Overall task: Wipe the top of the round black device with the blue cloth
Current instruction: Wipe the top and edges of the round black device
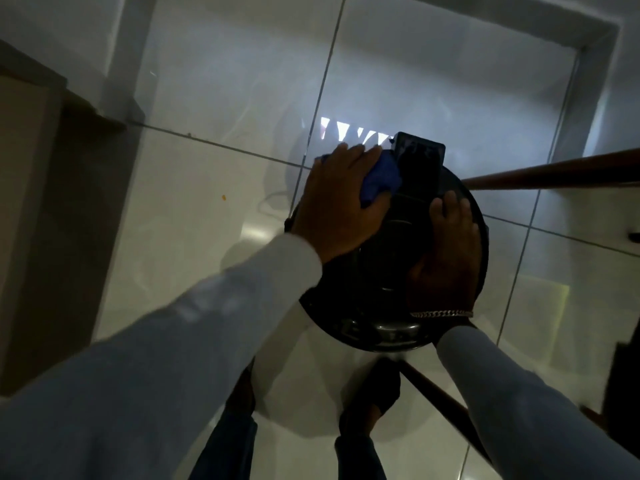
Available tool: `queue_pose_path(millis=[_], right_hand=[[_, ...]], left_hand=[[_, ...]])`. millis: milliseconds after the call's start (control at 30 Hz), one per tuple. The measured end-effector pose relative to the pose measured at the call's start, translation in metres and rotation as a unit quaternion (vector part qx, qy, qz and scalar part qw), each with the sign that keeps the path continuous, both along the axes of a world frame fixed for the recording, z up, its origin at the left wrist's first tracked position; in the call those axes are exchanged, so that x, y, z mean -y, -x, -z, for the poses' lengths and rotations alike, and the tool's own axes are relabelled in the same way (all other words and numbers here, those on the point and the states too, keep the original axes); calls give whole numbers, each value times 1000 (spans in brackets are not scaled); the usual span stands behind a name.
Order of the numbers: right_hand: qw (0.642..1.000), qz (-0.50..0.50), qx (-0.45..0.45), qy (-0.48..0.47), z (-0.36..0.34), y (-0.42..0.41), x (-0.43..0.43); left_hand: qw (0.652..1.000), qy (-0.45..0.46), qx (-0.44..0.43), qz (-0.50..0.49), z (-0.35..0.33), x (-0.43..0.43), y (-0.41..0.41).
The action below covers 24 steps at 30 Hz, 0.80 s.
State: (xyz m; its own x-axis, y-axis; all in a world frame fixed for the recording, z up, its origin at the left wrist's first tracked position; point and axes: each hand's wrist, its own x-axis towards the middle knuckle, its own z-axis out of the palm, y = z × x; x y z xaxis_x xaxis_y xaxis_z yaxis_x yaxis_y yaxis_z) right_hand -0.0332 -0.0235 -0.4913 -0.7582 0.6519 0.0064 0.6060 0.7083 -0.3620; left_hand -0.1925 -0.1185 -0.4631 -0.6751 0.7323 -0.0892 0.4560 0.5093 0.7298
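Device (388,271) is sitting low in front of me, round black top facing up, raised boxy part (419,161) at its far edge. Tile floor (207,209) is showing all around it; I can't tell what it's standing on.

Cloth (381,178) is bunched blue under my left hand (339,206), at the far-left part of the top, right beside that boxy part. Left hand is lying flat, fingers together, palm pressing the cloth down; only a wad is poking out on the thumb side.

Right hand (446,251) is resting flat on the near-right part of the lid, fingers loosely together, gripping nothing, just steadying the thing. Chain bracelet (441,313) is sitting at that wrist.

Judging the wipe as partway: cloth is covering one patch, centre and near rim are looking untouched, though it's too dim to read dust.

Doing it well, I think: keeping the cloth flat rather than balled, sweeping in overlapping arcs following the round shape, working from the boxy part toward me. Right hand should be shifting off each zone as the cloth is arriving there. Keeping pressure light near the raised part.

Wooden rail (554,174) is crossing just beyond the right side; watching my elbow there.
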Motion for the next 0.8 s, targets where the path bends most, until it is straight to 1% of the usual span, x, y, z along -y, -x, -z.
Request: queue_pose_path(millis=[100, 200, 300, 367, 467, 600, 667, 800], right_hand=[[1000, 3, 5, 1, -2, -1, 2], [1000, -1, -24, -12, -3, -1, 5], [999, 7, -32, -16, -5, 2, 6], [999, 6, -29, -18, -5, 3, 5], [1000, 4, -6, -21, -4, 5, 4], [999, 5, -1, -37, -3, 5, 4], [999, 5, 1, -33, -3, 6, 4], [999, 4, 15, -33, -3, 5, 4]], left_hand=[[996, -44, 71, -24, -7, -2, 9], [990, -85, 102, -51, -13, 40, -12], [982, -98, 137, -84, -17, 81, -45], [975, -111, 158, -110, -18, 88, -55], [969, -113, 161, -152, -14, 58, -27], [976, -117, 157, -91, -7, 14, 13], [978, -127, 149, -77, -5, 22, 9], [961, -161, 158, -162, -4, 70, -37]])
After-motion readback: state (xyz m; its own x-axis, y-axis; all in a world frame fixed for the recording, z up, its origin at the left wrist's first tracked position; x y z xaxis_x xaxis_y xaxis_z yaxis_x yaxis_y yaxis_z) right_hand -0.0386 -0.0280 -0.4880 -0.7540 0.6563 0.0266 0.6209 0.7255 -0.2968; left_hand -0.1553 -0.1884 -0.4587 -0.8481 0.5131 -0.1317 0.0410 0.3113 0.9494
